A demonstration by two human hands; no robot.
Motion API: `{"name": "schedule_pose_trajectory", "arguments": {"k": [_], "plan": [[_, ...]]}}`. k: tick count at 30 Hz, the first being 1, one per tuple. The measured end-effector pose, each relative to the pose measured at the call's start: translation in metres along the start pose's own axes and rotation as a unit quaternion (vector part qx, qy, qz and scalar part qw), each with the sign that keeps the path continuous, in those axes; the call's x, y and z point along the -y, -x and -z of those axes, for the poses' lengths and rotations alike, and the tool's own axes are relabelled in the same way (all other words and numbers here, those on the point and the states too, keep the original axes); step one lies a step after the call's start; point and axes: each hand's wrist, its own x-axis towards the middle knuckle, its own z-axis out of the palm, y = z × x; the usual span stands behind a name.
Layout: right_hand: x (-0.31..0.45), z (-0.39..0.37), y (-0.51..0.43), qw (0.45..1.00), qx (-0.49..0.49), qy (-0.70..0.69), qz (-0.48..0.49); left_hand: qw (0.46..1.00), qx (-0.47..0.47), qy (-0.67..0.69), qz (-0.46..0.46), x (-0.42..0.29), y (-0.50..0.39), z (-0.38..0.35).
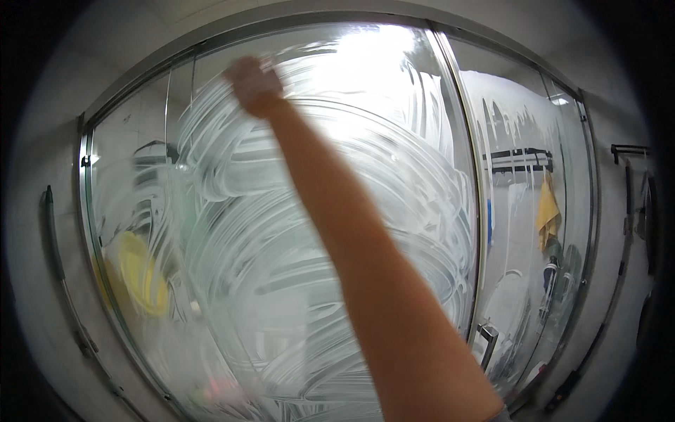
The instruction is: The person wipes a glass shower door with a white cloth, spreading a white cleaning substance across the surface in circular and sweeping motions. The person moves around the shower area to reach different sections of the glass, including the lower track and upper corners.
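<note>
My right arm reaches up from the lower right across a glass shower panel. White streaky lather in broad curved strokes coats much of the glass. At the panel's upper left, my right hand is against or just before the glass. It is blurred, with the fingers curled, and whether something is inside it cannot be made out. My left hand is out of view.
Metal framing borders the glass. To the right are a door handle, a black rack and a yellow cloth. Behind the left glass shows a yellow basin-like object. Long-handled poles stand along the walls.
</note>
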Motion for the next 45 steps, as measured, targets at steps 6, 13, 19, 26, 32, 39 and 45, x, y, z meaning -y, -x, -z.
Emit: {"name": "schedule_pose_trajectory", "arguments": {"k": [6,13,19,26,32,39,45], "plan": [[-0.235,0.067,0.115,0.973,-0.030,0.100,-0.206,1.000,-0.001,-0.025,0.000,0.001,0.011,-0.027],[-0.191,0.064,0.102,0.959,-0.162,0.101,-0.211,0.999,-0.002,-0.032,-0.002,0.004,0.005,-0.007],[-0.028,0.050,0.142,0.997,-0.043,-0.027,0.055,0.999,0.003,-0.039,-0.002,0.034,-0.012,0.033],[-0.110,0.101,0.264,0.968,0.118,-0.089,0.205,0.998,-0.051,-0.007,-0.032,0.096,0.045,-0.007],[-0.242,0.131,0.238,0.998,0.033,0.059,-0.014,0.996,-0.077,-0.030,-0.022,0.128,0.071,-0.096],[-0.188,0.146,0.348,0.964,0.152,-0.066,0.208,0.995,-0.059,-0.075,-0.027,0.147,0.082,-0.150],[-0.146,0.148,0.382,0.914,0.204,-0.072,0.344,0.993,-0.088,-0.072,0.014,0.172,0.054,-0.144]]}}
